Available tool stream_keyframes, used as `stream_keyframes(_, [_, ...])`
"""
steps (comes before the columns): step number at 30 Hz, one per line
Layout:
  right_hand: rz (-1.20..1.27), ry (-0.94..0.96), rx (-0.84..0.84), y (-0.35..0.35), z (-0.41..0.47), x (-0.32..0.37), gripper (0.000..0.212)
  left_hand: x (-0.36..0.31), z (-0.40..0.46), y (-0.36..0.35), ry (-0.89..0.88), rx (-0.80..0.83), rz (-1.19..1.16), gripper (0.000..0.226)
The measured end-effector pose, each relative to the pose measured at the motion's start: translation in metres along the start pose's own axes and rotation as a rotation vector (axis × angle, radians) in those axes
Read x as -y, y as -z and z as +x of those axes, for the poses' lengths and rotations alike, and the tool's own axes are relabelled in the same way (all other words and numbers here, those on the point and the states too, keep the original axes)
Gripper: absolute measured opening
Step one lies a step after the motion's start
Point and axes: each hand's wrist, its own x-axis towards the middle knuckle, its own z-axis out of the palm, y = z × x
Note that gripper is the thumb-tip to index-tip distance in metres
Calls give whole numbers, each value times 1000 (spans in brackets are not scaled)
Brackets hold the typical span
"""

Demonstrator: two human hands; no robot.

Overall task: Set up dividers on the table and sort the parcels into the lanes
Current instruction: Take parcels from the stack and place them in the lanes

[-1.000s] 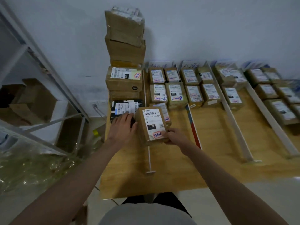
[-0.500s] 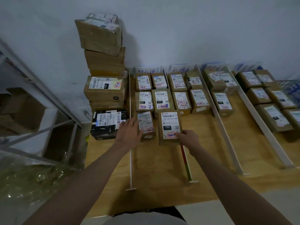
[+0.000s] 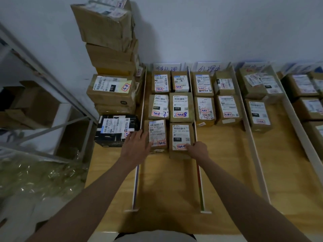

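Note:
A brown parcel marked 150 (image 3: 180,137) lies flat in the leftmost lane, third row, right column. My right hand (image 3: 197,151) grips its near right corner, thumb on the label. Beside it lies another labelled parcel (image 3: 156,132); my left hand (image 3: 136,145) rests against its left side with fingers straight, over the left divider (image 3: 137,180). The second divider (image 3: 199,180) runs right of the 150 parcel. Several parcels fill the rows behind, up to the lane signs (image 3: 167,68) at the wall.
A tall stack of cartons (image 3: 111,67) and a black box (image 3: 115,130) stand left of the lanes. More dividers (image 3: 253,154) and parcels (image 3: 258,116) fill the lanes to the right. The wooden table (image 3: 227,172) runs toward me. A metal shelf (image 3: 43,84) stands far left.
The 150 parcel went from held upright in both hands to lying flat in the leftmost lane. My left hand let go and moved to the neighbouring parcel's side.

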Motion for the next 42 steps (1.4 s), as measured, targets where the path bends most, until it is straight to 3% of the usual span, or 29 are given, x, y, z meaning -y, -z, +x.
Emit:
stream_keyframes(8, [-134,8,-22,-11,2,2,40,5,-7,-7,67,59,26,58])
stream_keyframes(16, [-310,135,-58,7,-13,16,41,11,-14,11,102,1,7,54])
stream_keyframes(25, [-472,534,-201,5,-43,81,47,63,-27,52,219,-104,12,58])
stream_keyframes(29, [-494,663,-179,-22,-58,116,49,95,-30,62,251,-131,30,56])
stream_keyframes(38, [-509,644,-67,-104,-77,146,42,159,-32,46,246,-61,-18,55])
stream_keyframes(42, [-504,580,33,-139,-74,148,50,183,-27,28,220,14,-79,57])
